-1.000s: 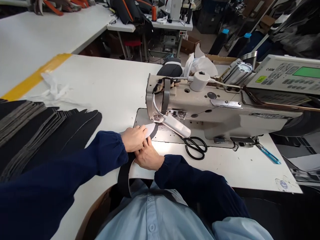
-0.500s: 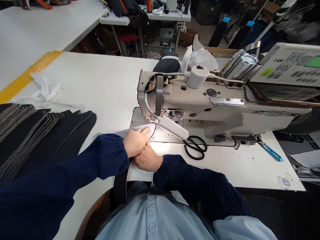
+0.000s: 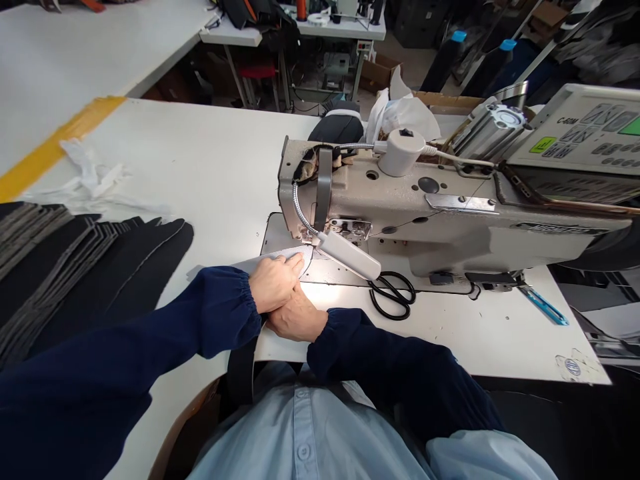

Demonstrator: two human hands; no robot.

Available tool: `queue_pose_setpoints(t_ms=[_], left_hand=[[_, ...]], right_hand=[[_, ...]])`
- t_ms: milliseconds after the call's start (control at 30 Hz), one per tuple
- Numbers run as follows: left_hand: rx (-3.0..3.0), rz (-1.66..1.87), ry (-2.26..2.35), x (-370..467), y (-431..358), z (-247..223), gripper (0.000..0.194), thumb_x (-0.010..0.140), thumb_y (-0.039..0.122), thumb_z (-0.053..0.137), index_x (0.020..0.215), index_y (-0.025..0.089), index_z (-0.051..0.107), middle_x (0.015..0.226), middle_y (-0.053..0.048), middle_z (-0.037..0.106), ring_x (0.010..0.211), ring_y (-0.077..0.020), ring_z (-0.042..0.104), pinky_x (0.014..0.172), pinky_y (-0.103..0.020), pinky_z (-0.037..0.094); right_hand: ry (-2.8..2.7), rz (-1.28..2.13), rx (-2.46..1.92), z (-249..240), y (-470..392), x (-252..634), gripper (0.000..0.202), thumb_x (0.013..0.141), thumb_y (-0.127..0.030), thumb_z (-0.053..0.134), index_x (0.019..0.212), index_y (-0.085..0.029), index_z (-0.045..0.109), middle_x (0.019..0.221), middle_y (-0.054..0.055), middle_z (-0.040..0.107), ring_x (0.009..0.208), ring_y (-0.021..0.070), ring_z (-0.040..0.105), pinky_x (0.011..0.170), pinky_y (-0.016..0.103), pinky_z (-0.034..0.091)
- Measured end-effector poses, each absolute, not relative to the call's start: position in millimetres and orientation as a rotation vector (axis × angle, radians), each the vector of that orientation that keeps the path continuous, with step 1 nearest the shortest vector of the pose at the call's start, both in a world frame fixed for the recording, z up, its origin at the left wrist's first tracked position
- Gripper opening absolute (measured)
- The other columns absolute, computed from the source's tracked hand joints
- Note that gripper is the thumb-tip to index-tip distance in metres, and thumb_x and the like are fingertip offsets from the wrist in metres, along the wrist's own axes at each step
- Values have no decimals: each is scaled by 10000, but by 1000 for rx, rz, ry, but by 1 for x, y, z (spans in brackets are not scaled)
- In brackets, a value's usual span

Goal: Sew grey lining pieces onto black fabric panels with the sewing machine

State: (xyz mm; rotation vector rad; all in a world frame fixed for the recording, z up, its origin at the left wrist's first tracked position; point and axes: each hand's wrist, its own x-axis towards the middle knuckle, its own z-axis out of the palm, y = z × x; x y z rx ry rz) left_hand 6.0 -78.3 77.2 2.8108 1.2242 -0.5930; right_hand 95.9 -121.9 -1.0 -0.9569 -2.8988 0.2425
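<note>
A pale mesh fabric piece (image 3: 306, 256) with a dark edge lies on the bed plate of the sewing machine (image 3: 345, 180), its tip at the needle area. My left hand (image 3: 273, 283) rests on this piece, fingers stretched out flat toward the presser foot. Just below and partly under it, my right hand (image 3: 297, 316) is curled at the fabric's near edge; its fingertips are hidden. The machine's lamp (image 3: 350, 256) shines down beside the hands. Black-handled scissors (image 3: 393, 296) lie to the right, their blades out of sight.
Stacked dark fabric pieces (image 3: 95, 280) lie on the left, with white scraps (image 3: 93, 177) behind them. A blue cutter (image 3: 546, 307) rests near the table's right end. The control panel (image 3: 585, 133) stands at the far right, and a white bag (image 3: 403, 117) sits behind the machine.
The view has shifted slightly, so the machine appears a little farther right. Both hands keep nearly the same place and pose on the fabric piece.
</note>
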Motion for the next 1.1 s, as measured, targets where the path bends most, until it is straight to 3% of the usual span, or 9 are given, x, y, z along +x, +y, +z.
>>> queue_pose_setpoints(t_ms=[133,400,567,700,800,967,1100], left_hand=[[2755,-641,1245,8,-77,80,512,833,121,445,1339,125,516,1297,-132,582,914,-256,590,598,-356,376],[2800,-595,1171,9,-77,86,378,828,71,460,1148,182,626,1209,-115,617,917,-249,584,595,-360,390],[2864,-683,1117,12,-80,82,385,837,50,434,1170,127,610,1320,-138,555,956,-236,589,558,-340,401],[2858,-655,1135,17,-76,79,368,850,61,435,1176,81,605,1233,-159,603,939,-236,607,577,-332,431],[2870,-580,1132,10,-69,75,404,841,81,454,1225,70,581,1202,-161,621,981,-248,604,650,-328,463],[2930,-453,958,-27,-69,62,583,782,83,501,1361,151,491,1431,-100,489,1252,-238,479,927,-316,445],[2922,-476,1055,-44,-79,53,635,801,18,414,1420,159,438,1494,-66,426,1365,-223,384,987,-326,441]], right_hand=[[-2882,231,-936,-3,-120,95,336,908,-235,441,1126,-116,668,1035,184,687,964,352,578,892,638,372],[-2786,107,-968,-2,-132,90,373,932,-199,390,1214,-86,608,1117,218,665,1022,362,589,911,655,394],[-2739,94,-1004,3,-151,87,365,944,-167,365,1167,-16,612,1100,257,659,1045,352,607,976,639,370],[-2818,88,-971,13,-153,92,366,938,-142,376,1163,44,597,1102,301,645,1029,358,624,947,622,412],[-2849,28,-990,19,-155,98,390,939,-131,370,1218,70,554,1192,326,600,1088,372,609,945,624,427],[-2947,-107,-902,22,-165,105,421,940,-110,350,1276,94,499,1290,340,533,1183,382,573,937,605,457],[-2984,-166,-840,23,-167,108,417,930,-103,348,1244,106,524,1289,354,521,1164,389,589,892,603,488]])
